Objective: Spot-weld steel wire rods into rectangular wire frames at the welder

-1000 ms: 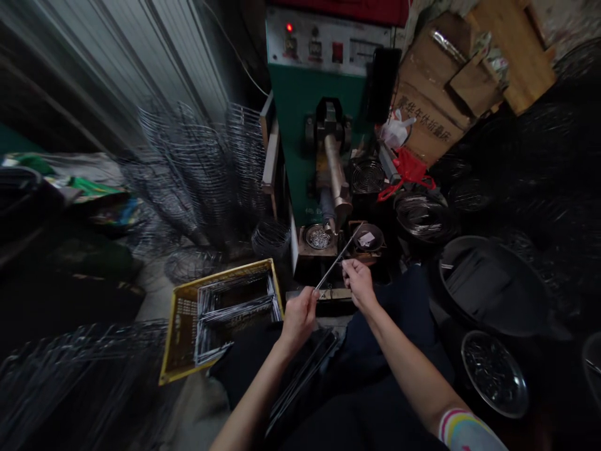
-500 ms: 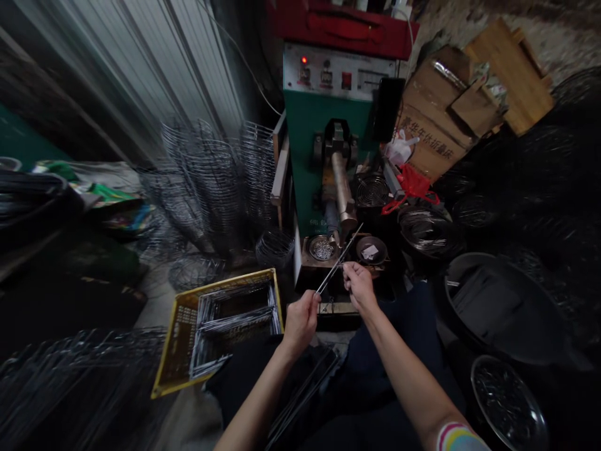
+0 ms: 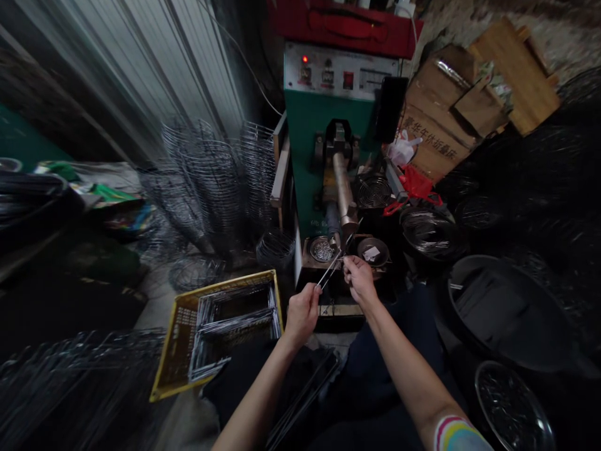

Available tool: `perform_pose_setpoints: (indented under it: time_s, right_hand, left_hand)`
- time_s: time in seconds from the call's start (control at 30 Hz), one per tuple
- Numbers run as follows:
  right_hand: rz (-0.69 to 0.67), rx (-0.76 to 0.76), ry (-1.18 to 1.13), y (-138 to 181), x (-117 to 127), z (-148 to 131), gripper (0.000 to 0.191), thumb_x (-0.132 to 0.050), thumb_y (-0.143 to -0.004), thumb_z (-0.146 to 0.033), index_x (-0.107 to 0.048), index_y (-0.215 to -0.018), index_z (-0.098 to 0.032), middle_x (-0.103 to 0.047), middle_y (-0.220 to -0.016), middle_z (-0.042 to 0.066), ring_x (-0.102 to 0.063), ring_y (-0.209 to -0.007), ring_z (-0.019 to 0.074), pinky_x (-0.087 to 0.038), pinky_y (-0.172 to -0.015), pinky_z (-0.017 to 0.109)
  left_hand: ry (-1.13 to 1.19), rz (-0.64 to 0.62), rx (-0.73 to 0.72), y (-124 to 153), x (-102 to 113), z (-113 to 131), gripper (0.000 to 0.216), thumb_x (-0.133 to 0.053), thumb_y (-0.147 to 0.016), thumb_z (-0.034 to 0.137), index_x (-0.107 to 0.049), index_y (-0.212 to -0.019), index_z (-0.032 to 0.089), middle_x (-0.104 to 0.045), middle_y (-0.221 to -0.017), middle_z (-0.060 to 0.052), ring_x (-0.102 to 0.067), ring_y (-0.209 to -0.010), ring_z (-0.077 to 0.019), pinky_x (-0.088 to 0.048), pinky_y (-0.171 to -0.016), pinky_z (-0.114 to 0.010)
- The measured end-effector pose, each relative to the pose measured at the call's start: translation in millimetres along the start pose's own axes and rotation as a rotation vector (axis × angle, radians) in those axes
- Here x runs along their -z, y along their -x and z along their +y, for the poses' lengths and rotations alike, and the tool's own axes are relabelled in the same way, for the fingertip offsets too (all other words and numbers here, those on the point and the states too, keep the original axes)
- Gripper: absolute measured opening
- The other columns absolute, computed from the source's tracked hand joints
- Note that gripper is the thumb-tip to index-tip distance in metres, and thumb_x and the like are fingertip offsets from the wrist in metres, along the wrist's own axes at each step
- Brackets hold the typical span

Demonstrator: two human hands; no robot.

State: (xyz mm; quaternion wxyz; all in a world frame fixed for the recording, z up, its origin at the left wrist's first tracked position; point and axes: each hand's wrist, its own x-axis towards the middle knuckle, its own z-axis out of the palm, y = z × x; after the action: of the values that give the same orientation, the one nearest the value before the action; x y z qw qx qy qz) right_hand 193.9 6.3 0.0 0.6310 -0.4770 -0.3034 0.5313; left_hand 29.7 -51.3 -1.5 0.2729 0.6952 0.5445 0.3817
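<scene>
My left hand (image 3: pixel 302 311) is closed around the near end of thin metal rods (image 3: pixel 331 268) that slant up and to the right. My right hand (image 3: pixel 359 277) pinches the same rods further along, just below the metal head of the green machine (image 3: pixel 313 128). The rods' far tips reach the machine's cylinder (image 3: pixel 342 191). A small dish of metal bits (image 3: pixel 322 249) sits left of the tips, and another dish (image 3: pixel 372 250) sits to the right. More dark rods (image 3: pixel 305 388) lie across my lap.
A yellow crate (image 3: pixel 174 343) with bent wire frames stands at my left. Stacks of wire racks (image 3: pixel 211 175) lean behind it. Cardboard boxes (image 3: pixel 434 134), wire coils (image 3: pixel 425 228), a black tub (image 3: pixel 504 307) and a round pan of small parts (image 3: pixel 509 404) crowd the right.
Both hands have moved the rods forward, so the tips now reach the machine's head. The view has shifted slightly.
</scene>
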Motion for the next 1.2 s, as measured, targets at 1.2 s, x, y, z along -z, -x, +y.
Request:
perform_pose_setpoints:
  time_s: [1.2]
  right_hand:
    - [-0.046,-0.059,0.302,12,42,-14,0.042,-0.071,-0.07,-0.057,-0.063,-0.072,-0.015,-0.047,-0.05,-0.007,-0.033,-0.036,0.0036,-0.021,-0.035,0.017]
  left_hand:
    - [-0.019,-0.087,-0.112,-44,-2,0,0.036,-0.032,-0.098,0.036,-0.058,-0.081,0.018,-0.053,-0.059,0.0,-0.051,-0.053,-0.0132,-0.033,-0.055,-0.023]
